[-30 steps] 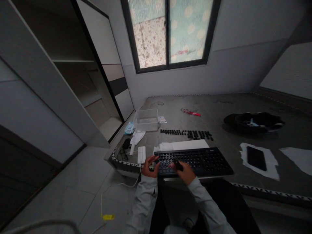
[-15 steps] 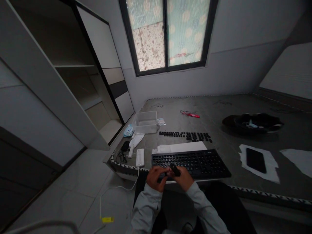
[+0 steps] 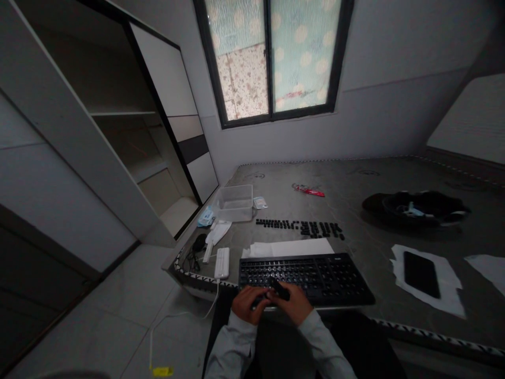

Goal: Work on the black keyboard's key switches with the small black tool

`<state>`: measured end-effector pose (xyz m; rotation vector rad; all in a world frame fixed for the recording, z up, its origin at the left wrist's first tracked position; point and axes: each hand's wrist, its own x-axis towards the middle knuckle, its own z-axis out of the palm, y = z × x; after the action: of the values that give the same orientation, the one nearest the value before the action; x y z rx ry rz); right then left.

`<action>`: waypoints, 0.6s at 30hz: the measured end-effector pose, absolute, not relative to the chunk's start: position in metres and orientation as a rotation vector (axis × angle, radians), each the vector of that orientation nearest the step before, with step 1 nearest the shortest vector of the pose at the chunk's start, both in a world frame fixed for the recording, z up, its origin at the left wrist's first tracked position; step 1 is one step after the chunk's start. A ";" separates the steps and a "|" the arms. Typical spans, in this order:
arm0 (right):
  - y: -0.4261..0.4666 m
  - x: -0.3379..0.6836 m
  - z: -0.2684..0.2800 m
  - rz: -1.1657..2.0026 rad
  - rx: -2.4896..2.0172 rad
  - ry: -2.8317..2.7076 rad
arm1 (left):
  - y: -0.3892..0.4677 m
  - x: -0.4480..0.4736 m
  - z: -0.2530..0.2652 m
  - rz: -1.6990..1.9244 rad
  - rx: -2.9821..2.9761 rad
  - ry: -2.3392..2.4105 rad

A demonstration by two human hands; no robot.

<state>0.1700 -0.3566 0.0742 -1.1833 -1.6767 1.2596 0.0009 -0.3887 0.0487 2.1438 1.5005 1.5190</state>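
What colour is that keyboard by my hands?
The keyboard is black; it shows best in the head view.

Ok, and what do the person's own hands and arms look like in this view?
The left hand and right hand are ungloved. The left sleeve and right sleeve are long, loose and pale grey, reaching about to the wrists. The dim picture hides finer details.

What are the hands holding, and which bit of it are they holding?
The right hand holds a dark stick-like object, seemingly by its nearer end; the other end sticks out. Whether the left hand holds anything can't be told.
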 end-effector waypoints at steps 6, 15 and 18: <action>-0.353 0.179 0.072 1.191 -1.249 -1.752 | -0.376 0.005 0.043 1.393 2.216 1.551; -0.336 0.212 0.065 0.788 -1.825 -1.794 | -0.306 -0.013 0.072 1.363 2.089 1.735; -0.330 0.227 0.061 0.617 -2.008 -1.840 | -0.259 -0.029 0.085 1.318 1.993 1.810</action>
<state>0.2269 -0.3300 0.0608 -2.0085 -1.8400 0.6170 -0.0294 -0.2586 0.0852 1.9927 1.8095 1.3176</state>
